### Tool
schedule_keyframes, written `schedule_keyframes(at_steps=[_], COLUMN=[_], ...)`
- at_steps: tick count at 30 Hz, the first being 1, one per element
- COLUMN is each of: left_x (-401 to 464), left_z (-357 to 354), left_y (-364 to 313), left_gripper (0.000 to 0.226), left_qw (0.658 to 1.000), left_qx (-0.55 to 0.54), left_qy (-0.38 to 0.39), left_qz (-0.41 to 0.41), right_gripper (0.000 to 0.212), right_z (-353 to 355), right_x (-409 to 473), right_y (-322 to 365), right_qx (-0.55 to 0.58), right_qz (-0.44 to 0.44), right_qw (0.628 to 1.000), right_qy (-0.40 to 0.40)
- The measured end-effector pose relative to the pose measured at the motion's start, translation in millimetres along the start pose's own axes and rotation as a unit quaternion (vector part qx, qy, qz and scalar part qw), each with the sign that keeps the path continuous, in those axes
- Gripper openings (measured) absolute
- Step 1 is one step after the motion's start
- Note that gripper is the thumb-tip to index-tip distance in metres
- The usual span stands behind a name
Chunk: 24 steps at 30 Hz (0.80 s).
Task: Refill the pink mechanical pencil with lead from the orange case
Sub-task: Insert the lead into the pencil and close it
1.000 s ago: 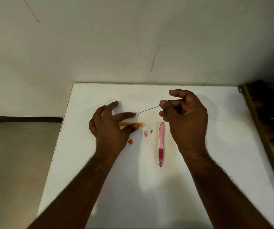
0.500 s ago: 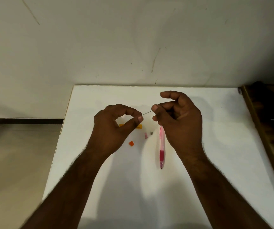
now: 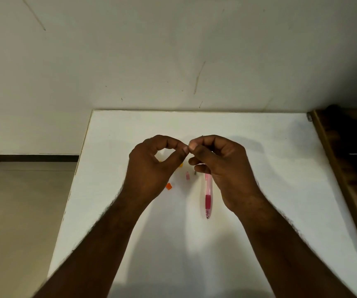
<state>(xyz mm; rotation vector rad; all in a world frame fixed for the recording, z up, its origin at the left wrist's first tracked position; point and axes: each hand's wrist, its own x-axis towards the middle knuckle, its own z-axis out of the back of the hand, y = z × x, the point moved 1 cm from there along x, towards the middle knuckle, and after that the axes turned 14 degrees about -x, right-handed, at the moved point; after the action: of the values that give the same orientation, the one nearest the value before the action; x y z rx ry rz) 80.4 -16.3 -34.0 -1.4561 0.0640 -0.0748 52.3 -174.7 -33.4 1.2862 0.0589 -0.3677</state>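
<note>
The pink mechanical pencil [image 3: 208,194] lies on the white table [image 3: 270,179], tip toward me, its far end under my right hand [image 3: 220,168]. My left hand [image 3: 151,166] and right hand are raised above the table, and their pinched thumbs and forefingers meet. The thin lead is almost hidden in the two pinches; a dark tip [image 3: 202,136] pokes out above my right forefinger. The orange case [image 3: 180,165] lies under my left hand, only its end showing. An orange cap [image 3: 168,186], a small pink cap [image 3: 187,175] and a tiny dark piece [image 3: 195,173] lie between the hands.
The table's far edge meets a pale wall [image 3: 173,61]. Its left edge drops to a tiled floor [image 3: 22,211]. A dark wooden piece of furniture [image 3: 343,173] stands along the table's right side.
My left hand left the orange case, rose and pinched the free end of the lead. Both hands then came together, so the lead between them is now hidden.
</note>
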Motion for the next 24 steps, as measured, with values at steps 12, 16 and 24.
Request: schedule_keyframes(at_steps=[12, 16, 24], left_x=[-22.7, -36.4, -40.9], left_z=[-30.8, -58.1, -66.4], left_y=[17.1, 33.3, 35.7], left_gripper=[0.024, 0.043, 0.046], left_qw=[0.964, 0.937, 0.921], left_qx=[0.262, 0.340, 0.378], left_qy=[-0.019, 0.055, 0.061], left_qz=[-0.030, 0.051, 0.071], right_gripper=[0.008, 0.009, 0.007], right_z=[29.0, 33.1, 30.5], right_x=[10.2, 11.8, 11.2], right_y=[2.4, -1.0, 0.0], right_qx=[0.098, 0.097, 0.085], right_qz=[-0.039, -0.052, -0.048], right_qw=[0.978, 0.971, 0.974], right_qy=[-0.180, -0.211, -0.205])
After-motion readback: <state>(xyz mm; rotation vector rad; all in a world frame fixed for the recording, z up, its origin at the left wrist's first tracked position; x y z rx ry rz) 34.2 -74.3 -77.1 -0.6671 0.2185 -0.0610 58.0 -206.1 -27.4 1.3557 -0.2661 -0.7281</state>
